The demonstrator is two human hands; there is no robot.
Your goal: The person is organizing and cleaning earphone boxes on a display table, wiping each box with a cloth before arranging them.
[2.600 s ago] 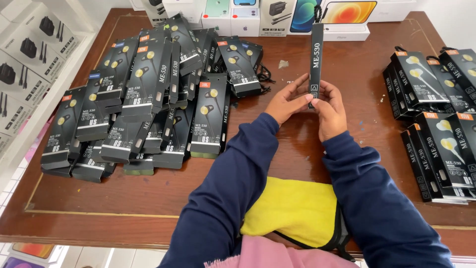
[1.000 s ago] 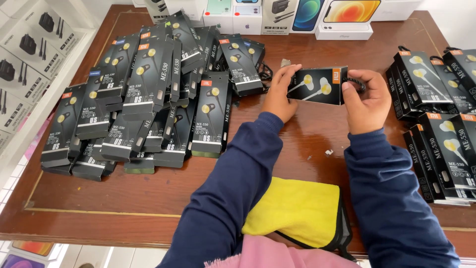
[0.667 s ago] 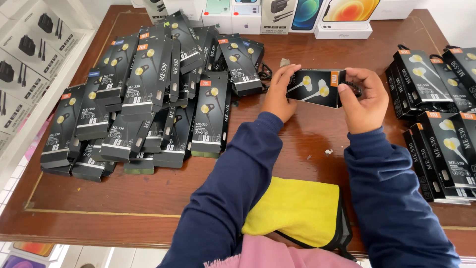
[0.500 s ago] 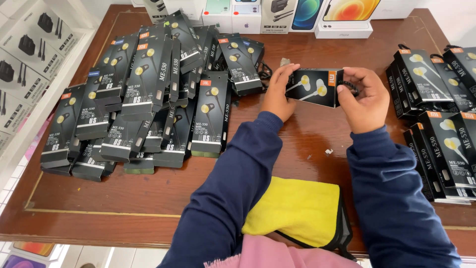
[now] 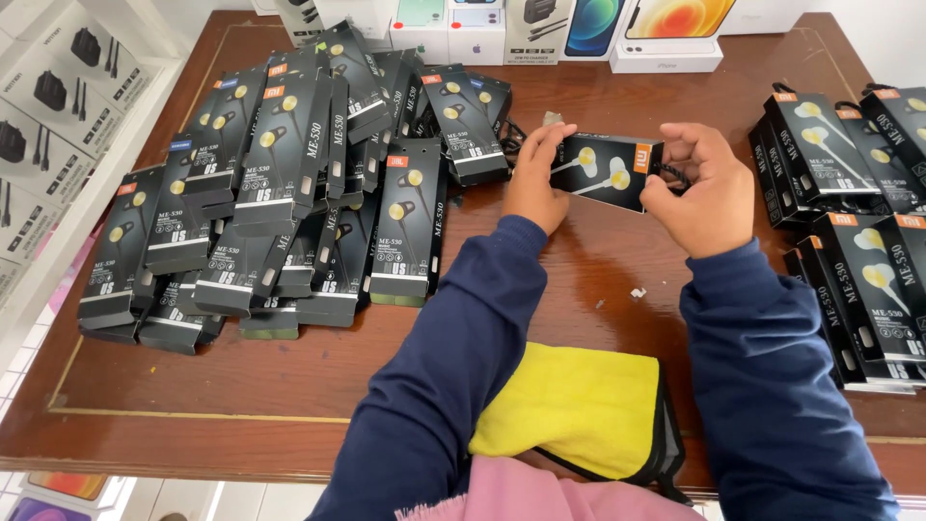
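head: L hand (image 5: pixel 533 183) + R hand (image 5: pixel 696 191) pinch ends of black earphone box (image 5: pixel 608 171), held flat above table (image 5: pixel 579 280) at 12 | box heap (image 5: pixel 289 183) 10, box rows (image 5: pixel 858 203) 2, both near | yellow cloth (image 5: pixel 579 410) at 6 edge | bare wood between.

Black earphone box (image 5: pixel 606 172) held mid-table, black box piles left (image 5: pixel 289 193) and right (image 5: pixel 854 212), white boxes (image 5: pixel 540 29) behind.

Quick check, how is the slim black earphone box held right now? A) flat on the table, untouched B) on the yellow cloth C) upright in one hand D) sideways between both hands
D: the slim black earphone box lies sideways above the brown wooden table, left hand at one end, right hand at the other.
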